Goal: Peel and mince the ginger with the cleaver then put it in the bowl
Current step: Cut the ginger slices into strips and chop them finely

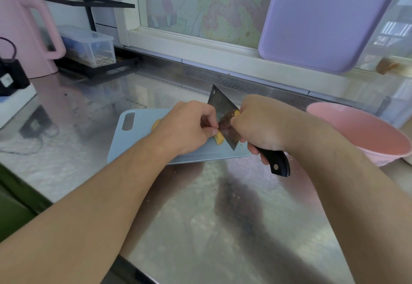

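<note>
Presently I find the right hand [260, 123] wrapped around the black handle of the cleaver [225, 114], blade tilted with its lower corner down on the pale blue cutting board [138, 141]. The left hand [187, 127] pinches the ginger [219, 138] against the board, thumb and fingertips right beside the blade face; a second yellow piece [156, 124] shows just past that hand on its left side.

Risk, in my judgement: the holding fingers sit touching or nearly touching the steel — a slip of the edge off the small ginger piece would meet them first. The board lies on a shiny steel counter [200, 216] and could slide under sideways pressure.

Surroundings: the pink bowl [361, 132] stands near right, close to the right forearm — an elbow swing could knock it. A purple board [323, 20] leans at the far window; a pink jug [24, 34] and a clear box [89, 45] stand far left, well apart.
</note>
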A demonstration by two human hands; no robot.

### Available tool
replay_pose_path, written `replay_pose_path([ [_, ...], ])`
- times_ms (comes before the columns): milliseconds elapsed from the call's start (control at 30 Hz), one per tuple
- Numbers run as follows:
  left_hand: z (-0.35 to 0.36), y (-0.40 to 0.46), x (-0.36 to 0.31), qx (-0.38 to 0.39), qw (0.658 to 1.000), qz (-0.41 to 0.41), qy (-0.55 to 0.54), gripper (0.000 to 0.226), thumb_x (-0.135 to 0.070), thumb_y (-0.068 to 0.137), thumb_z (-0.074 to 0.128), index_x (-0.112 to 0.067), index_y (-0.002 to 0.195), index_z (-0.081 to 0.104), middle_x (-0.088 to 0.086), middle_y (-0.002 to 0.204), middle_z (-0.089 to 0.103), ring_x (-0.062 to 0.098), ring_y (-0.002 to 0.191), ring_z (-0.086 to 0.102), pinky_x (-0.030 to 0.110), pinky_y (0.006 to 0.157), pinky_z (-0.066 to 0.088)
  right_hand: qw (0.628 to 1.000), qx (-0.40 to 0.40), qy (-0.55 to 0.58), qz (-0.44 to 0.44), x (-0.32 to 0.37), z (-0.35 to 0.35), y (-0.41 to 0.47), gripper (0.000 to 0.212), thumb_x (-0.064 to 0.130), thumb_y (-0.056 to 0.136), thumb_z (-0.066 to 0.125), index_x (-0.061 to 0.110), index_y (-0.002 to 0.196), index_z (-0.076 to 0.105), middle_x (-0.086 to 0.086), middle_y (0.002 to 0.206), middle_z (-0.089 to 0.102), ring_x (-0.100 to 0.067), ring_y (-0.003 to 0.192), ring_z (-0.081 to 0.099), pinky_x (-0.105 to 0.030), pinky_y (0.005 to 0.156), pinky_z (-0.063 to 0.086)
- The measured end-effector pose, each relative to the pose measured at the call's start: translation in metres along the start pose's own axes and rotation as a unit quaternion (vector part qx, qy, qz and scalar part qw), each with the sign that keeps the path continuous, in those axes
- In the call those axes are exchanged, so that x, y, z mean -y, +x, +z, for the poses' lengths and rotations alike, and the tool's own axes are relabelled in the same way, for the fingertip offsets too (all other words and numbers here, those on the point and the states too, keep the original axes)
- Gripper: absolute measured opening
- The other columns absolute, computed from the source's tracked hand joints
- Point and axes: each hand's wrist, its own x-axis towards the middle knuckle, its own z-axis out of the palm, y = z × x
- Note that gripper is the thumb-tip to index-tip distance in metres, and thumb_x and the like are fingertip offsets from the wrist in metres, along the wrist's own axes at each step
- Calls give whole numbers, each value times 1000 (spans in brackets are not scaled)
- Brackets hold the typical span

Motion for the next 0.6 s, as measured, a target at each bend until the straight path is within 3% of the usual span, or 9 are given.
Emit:
replay_pose_path([
  [300, 1, 1, 3, -4, 1000, -7, -12, 17, -27, 87, 82, -36, 76, 73, -19, 77, 73, 3, 83, 68, 40, 84, 60, 1000, -25, 0, -4, -2, 10, 9, 27, 10, 101, 45, 2, 77, 51, -8, 41, 57, -28, 33, 56, -23, 44, 44],
  [433, 1, 1, 2, 3, 1000, -2, -14, 16, -25, 88, 82, -33, 77, 73, -17, 79, 73, 4, 83, 68, 39, 85, 59, 996, -69, -46, -18, -1, 17, 17, 32, 18, 103, 45, 14, 72, 46, -5, 64, 59, -22, 53, 58, -26, 57, 53],
  [600, -1, 1, 5, 17, 1000, -1, -15, 18, -23, 84, 85, -35, 78, 73, -19, 81, 75, 2, 85, 70, 38, 85, 60, 996, -75, -49, -16, -2, 19, 17, 33, 20, 103, 45, 16, 71, 46, -4, 68, 57, -20, 55, 55, -23, 53, 49],
])
